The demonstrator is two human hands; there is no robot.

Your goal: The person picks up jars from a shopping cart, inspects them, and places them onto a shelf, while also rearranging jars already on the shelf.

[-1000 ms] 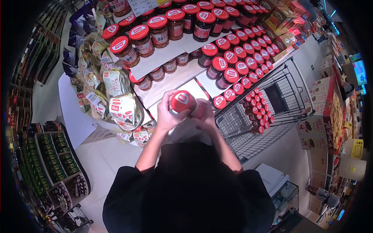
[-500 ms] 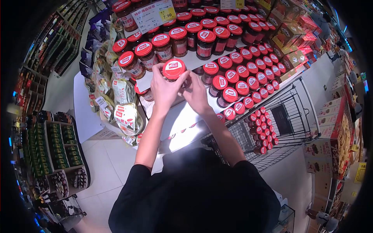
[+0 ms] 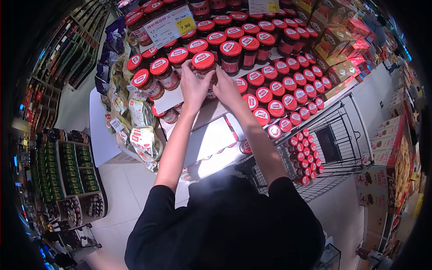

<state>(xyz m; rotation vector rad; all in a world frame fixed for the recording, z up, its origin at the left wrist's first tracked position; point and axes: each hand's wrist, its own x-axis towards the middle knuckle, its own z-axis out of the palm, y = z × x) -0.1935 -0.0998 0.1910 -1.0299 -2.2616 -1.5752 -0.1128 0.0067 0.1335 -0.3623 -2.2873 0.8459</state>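
A glass jar with a red lid (image 3: 203, 60) is held upright between both hands at the front of the upper shelf row. My left hand (image 3: 193, 91) is closed on its left side, with the thumb across the front. My right hand (image 3: 226, 90) grips the right side, its fingers partly hidden behind the jar. Right beside my left hand stands another red-lidded jar (image 3: 178, 56) in the row. Beyond the held jar, a dark jar (image 3: 231, 56) stands close by. A bare strip of white shelf (image 3: 169, 100) shows left of my left wrist.
More red-lidded jars (image 3: 276, 108) fill the lower step on the right. A shopping cart (image 3: 325, 135) holding several jars (image 3: 306, 155) stands at the right. Packaged bags (image 3: 146, 140) are piled on the left. A price sign (image 3: 168, 26) hangs before the back jars.
Both hands have carried the jar forward, away from my body, to the upper shelf row. The camera view has shifted slightly.
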